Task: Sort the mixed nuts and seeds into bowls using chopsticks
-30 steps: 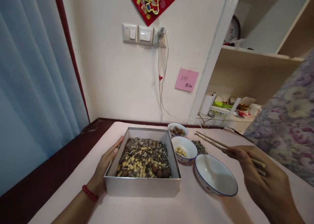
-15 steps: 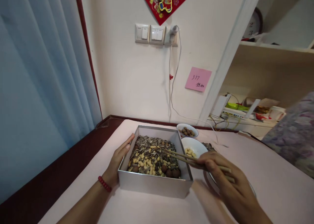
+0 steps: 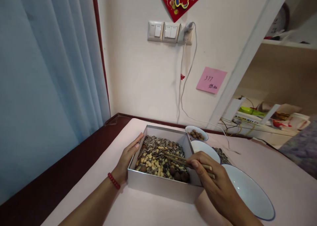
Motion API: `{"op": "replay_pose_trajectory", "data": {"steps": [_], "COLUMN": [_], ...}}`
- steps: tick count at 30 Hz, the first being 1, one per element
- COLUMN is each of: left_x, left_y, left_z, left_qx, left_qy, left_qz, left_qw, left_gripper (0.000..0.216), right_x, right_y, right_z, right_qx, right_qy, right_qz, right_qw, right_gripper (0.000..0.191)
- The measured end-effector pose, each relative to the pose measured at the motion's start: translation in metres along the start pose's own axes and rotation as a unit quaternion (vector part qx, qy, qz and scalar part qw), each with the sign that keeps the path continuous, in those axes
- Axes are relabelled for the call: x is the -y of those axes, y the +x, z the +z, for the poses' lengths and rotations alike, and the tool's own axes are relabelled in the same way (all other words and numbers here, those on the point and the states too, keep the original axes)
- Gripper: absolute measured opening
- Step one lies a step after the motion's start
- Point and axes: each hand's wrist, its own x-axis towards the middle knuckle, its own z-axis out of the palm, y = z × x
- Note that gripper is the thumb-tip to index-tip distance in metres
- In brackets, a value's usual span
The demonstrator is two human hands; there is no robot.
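Chopsticks [image 3: 184,160] pinched in right hand [image 3: 215,183] probed seed box [image 3: 163,183]; open left hand [image 3: 128,155] steadied it; loose pinch risked dropping nuts.

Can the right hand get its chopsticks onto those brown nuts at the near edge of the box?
Probably yes. The right hand already holds the chopsticks over the open box, tips among the seeds, and the brown nuts lie uncovered just beside them.

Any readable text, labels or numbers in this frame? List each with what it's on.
"377": handwritten on the pink sticky note on the wall.
Second line on the same note: handwritten characters, too small to read.
Red wall decoration: gold figure, no legible text.
Clock on the shelf: face too blurred to read.
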Motion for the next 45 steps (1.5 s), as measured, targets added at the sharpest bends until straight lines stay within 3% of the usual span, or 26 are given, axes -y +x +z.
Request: {"op": "replay_pose_trajectory", "data": {"steps": [14,18,22,25,28,32,37,45], "left_x": [0.004,0.003,0.000,0.002,0.005,0.005,0.002,0.002], "left_y": [0.001,0.001,0.002,0.004,0.006,0.006,0.004,0.000], "left_z": [-0.002,0.000,0.001,-0.002,-0.004,-0.004,0.001,0.001], "left_qx": [0.005,0.006,-0.002,0.004,0.002,0.004,-0.004,0.001], "left_qy": [-0.016,-0.014,0.013,0.019,0.025,0.024,-0.002,-0.034], "left_qz": [-0.012,-0.017,-0.006,-0.007,-0.011,-0.009,-0.013,-0.020], "left_qw": [1.000,1.000,1.000,1.000,1.000,1.000,1.000,0.999], "left_gripper": [0.056,0.057,0.058,0.057,0.060,0.056,0.057,0.054], "right_x": [0.013,0.018,0.015,0.000,-0.022,-0.038,-0.017,0.012], "right_y": [-0.019,-0.033,-0.047,-0.053,-0.055,-0.052,-0.041,-0.010], "right_z": [-0.018,-0.042,-0.077,-0.101,-0.116,-0.118,-0.093,-0.028], "right_qx": [-0.069,-0.143,-0.257,-0.334,-0.356,-0.343,-0.316,-0.136], "right_qy": [-0.031,-0.061,-0.116,-0.137,-0.146,-0.141,-0.102,-0.017], "right_qz": [-0.056,-0.069,-0.040,-0.013,0.041,0.069,0.012,-0.052], "right_qw": [0.996,0.985,0.959,0.933,0.922,0.926,0.943,0.989], "right_gripper": [0.022,0.020,0.021,0.024,0.031,0.034,0.028,0.022]}}
